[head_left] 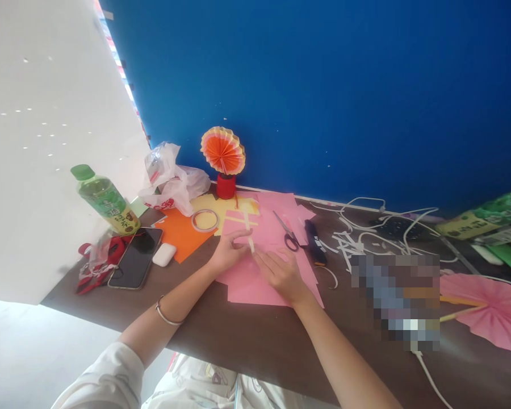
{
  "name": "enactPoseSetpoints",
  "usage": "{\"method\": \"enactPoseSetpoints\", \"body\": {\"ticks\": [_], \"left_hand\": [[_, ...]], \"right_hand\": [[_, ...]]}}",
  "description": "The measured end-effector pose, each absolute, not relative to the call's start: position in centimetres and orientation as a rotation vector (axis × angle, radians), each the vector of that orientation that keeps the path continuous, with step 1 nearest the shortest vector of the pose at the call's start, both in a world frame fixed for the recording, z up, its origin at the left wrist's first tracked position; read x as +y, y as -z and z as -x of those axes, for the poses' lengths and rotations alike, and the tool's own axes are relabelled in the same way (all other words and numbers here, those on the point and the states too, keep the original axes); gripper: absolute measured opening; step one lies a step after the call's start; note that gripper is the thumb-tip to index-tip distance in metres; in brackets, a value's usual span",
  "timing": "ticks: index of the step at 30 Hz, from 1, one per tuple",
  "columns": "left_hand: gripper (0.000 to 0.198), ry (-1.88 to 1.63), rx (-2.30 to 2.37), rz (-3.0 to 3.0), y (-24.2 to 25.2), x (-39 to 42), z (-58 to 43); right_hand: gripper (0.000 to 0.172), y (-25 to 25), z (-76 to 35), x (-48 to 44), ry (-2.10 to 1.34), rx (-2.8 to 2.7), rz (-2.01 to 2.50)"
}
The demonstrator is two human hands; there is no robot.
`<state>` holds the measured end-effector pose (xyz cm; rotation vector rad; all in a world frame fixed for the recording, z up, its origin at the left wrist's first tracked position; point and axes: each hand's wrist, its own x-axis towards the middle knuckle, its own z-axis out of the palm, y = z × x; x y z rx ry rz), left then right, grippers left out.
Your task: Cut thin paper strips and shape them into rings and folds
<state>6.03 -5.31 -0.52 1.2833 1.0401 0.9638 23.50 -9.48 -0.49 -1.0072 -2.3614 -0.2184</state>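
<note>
Narrow cream strip (251, 244), apparently paper, lies mid-scene over pink paper sheets (255, 289), overlapped beyond counting. Left hand (231, 250) curves narrowly at its left; right hand (280, 271) lies flat-fingered at its right; either grip cannot be told. Uneven pressure could crease it. Counted: one black rectangular phone (136, 258), one white tape ring (204, 230), one pair of metal scissors (288, 231).

Bare brown tabletop (247, 341) lies open before the pink paper (249, 288). Leftward, a phone (137, 258) and tilted bottle (106, 199) obstruct; rightward, scissors (287, 230) and tangled white cables (382, 208). Behind, a paper fan (223, 149) in a red holder (226, 186) blocks the way.
</note>
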Motion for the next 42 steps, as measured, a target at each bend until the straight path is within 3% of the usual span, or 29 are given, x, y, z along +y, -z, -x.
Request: {"method": "enactPoseSetpoints", "body": {"ticks": [17, 23, 37, 42], "left_hand": [[0.040, -0.955, 1.049, -1.325, 0.49, -5.26, -5.80], [0.041, -0.934, 1.048, -1.302, 0.46, -5.27, -5.72], [0.044, -0.969, 1.057, -1.231, 0.26, -5.33, -5.94], [0.042, -1.123, 1.085, -1.187, 0.37, -4.99, -5.66]], "right_hand": [[0.033, 0.30, -23.55, -9.75, 0.722, -2.414, 0.930], [0.026, 0.12, -23.26, -9.71, 0.829, -2.349, 0.876], [0.027, -0.04, -23.18, -9.70, 0.699, -2.418, 0.910], [0.016, -0.12, -22.69, -9.82, 0.351, -2.315, 1.069]]}}
